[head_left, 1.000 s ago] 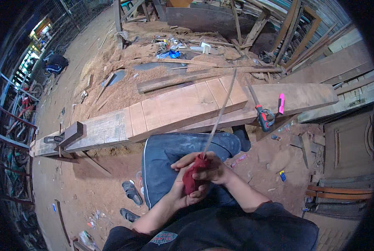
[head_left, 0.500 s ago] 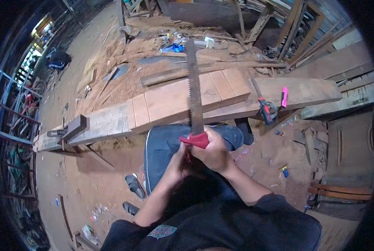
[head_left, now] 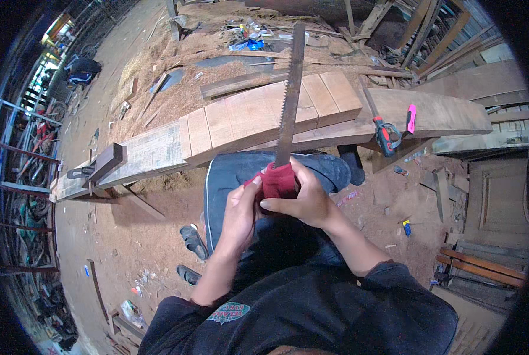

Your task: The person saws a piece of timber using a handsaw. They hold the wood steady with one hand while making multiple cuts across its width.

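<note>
Upright before me stands a saw (head_left: 291, 94) with a long, worn, toothed blade, its teeth on the left edge. A red cloth (head_left: 278, 180) is wrapped round its lower end, hiding whatever handle lies beneath. My left hand (head_left: 240, 210) is closed on the cloth's left side, thumb against it. From the right, my right hand (head_left: 307, 198) grips the same wrapped end, its thumb lying across the cloth and its other fingers mostly hidden. Behind the blade lies a long timber beam (head_left: 235, 131) with several crosswise lines on its top, at the height of my knees.
On the right, a tool with a red and black handle (head_left: 384, 136) and a pink marker (head_left: 411, 118) lie on a lower plank (head_left: 453, 112). A dark wooden block (head_left: 106, 164) sits at the beam's left end. Sandals (head_left: 192, 241) and scraps litter the floor; sawdust lies beyond.
The saw's blade has swung to the right and leans slightly that way. More of the red cloth shows, and my right thumb has moved down across it. The whole view has shifted a little.
</note>
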A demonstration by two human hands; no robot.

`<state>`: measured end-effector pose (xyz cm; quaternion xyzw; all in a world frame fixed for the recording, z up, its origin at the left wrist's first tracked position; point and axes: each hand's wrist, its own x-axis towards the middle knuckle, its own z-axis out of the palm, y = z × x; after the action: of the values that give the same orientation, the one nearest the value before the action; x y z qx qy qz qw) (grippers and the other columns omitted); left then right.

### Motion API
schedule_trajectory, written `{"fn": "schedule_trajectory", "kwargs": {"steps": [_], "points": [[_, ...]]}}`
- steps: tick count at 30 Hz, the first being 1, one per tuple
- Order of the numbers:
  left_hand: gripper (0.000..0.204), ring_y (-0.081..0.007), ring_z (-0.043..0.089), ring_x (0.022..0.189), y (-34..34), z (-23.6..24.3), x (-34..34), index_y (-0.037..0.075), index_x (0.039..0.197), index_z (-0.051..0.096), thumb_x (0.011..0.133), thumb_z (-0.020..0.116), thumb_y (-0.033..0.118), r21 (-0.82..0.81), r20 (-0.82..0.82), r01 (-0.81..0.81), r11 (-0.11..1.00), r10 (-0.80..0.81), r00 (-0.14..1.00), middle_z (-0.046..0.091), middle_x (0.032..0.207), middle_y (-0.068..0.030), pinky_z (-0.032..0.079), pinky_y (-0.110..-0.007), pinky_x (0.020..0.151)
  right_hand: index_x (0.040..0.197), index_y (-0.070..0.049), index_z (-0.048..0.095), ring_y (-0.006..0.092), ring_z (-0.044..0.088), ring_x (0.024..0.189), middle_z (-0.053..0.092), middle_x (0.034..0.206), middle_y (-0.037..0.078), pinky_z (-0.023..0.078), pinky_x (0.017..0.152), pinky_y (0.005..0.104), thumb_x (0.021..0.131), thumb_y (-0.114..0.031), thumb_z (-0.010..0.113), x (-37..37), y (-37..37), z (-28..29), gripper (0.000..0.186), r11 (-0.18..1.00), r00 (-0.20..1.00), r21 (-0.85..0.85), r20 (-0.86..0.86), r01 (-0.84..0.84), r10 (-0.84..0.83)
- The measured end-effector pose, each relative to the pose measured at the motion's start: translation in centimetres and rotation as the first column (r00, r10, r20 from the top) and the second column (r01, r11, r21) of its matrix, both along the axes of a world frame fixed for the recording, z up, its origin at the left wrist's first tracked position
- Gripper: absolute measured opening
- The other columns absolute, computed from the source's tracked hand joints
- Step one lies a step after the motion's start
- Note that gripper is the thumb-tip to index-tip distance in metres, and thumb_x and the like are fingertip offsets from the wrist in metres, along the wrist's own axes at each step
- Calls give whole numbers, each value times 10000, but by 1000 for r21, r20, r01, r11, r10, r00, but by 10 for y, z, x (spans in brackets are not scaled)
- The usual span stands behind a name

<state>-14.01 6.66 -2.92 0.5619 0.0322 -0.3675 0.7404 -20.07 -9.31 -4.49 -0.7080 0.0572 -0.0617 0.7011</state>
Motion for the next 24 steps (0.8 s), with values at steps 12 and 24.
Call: {"fn": "schedule_trajectory", "kwargs": {"steps": [12,24], "points": [[245,-86,652,923,9,-1,-24,-30,1106,746,1017,669,185,41,214,294,955,-295,931,743,974,-16,525,-271,856,1366,-6,629,220,572,1321,632,1412,132,392,1155,386,821,-199,839,-26,-11,8,616,809,904,409,127,-422,407],[576,-220,706,775,-14,-34,-18,36,1255,628,1092,422,548,-11,-2,540,841,-540,842,723,1098,-143,606,-354,678,1131,3,628,280,700,1053,686,1214,224,596,824,411,986,-134,635,-63,-18,-15,200,599,970,764,-174,241,-168]]}}
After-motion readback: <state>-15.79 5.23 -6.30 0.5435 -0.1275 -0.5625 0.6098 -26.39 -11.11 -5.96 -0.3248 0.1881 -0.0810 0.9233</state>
